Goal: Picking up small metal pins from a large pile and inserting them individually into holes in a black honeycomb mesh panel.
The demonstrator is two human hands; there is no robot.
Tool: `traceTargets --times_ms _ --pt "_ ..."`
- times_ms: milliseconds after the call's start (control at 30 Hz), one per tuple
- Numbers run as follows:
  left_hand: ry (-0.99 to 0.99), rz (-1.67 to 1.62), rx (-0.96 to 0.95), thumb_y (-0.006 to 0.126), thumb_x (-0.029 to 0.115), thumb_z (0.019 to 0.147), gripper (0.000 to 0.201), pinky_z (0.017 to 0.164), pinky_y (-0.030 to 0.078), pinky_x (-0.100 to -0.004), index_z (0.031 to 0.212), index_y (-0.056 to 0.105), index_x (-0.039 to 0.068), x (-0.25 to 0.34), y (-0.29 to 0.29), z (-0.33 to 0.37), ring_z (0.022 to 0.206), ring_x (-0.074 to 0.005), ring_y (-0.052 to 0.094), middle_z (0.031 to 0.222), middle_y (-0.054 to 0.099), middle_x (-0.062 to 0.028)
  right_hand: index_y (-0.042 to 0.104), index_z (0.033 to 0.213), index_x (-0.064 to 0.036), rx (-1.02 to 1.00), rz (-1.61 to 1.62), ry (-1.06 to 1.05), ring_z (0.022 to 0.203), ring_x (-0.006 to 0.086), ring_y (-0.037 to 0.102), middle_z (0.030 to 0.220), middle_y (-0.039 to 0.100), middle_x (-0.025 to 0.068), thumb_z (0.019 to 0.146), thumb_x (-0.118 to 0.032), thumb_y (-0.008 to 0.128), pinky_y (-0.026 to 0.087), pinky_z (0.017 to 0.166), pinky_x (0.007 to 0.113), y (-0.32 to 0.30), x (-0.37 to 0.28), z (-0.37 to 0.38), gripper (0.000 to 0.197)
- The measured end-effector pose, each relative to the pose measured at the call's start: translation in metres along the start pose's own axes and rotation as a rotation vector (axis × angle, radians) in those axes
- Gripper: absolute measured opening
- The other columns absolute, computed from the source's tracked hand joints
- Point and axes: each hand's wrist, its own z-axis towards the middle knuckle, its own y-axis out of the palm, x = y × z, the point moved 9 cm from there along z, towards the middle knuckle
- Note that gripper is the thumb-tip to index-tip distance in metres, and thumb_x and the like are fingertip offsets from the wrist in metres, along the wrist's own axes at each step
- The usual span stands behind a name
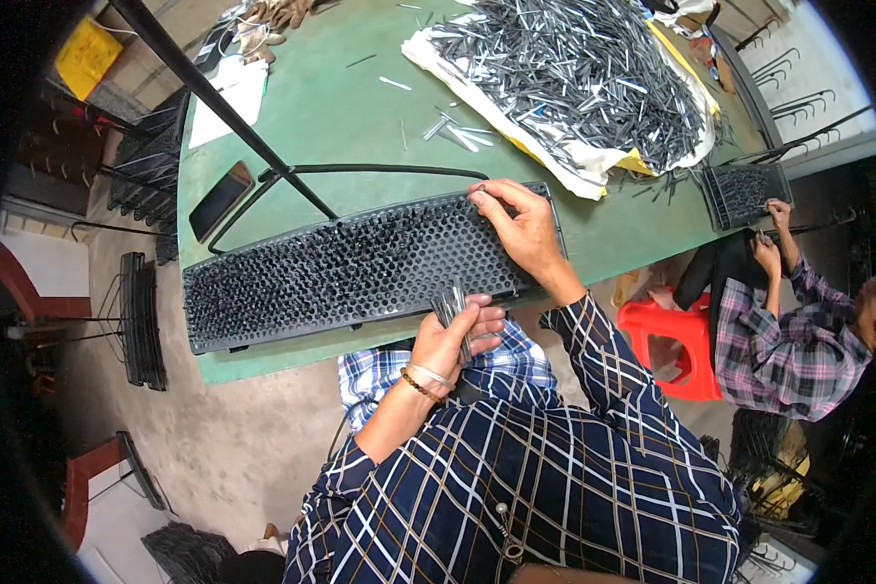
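A long black perforated panel (350,271) with a raised rim lies along the front edge of the green table. Dark upright pieces fill many holes on its left and middle; bare round holes show toward its right end. My left hand (448,336), palm up below the panel's front edge, holds a bundle of thin dark and clear plastic strips (451,307). Over the panel's right end is my right hand (524,226). Its thumb and forefinger are pinched together at the far rim; what lies between them is too small to make out.
A white sack (565,175) heaped with plastic strips (584,78) sits beyond the panel. A black metal stand (234,112) rises behind it, near a phone (221,201). To the right, a person (788,341) works at another black panel (747,193) beside a red stool (667,341).
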Motion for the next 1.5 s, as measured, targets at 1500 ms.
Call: traceTargets --times_ms 1500 --pt "-0.113 0.009 -0.100 0.050 0.014 0.092 0.030 0.078 0.054 -0.0325 0.117 0.049 -0.002 -0.013 0.010 -0.004 0.094 -0.0211 0.061 0.105 0.061 -0.0158 0.063 0.103 -0.0024 0.004 -0.258 -0.307 0.082 0.0244 0.065 0.092 0.065 0.0137 0.079 -0.003 0.065 0.051 0.071 0.030 0.012 -0.023 -0.016 0.024"
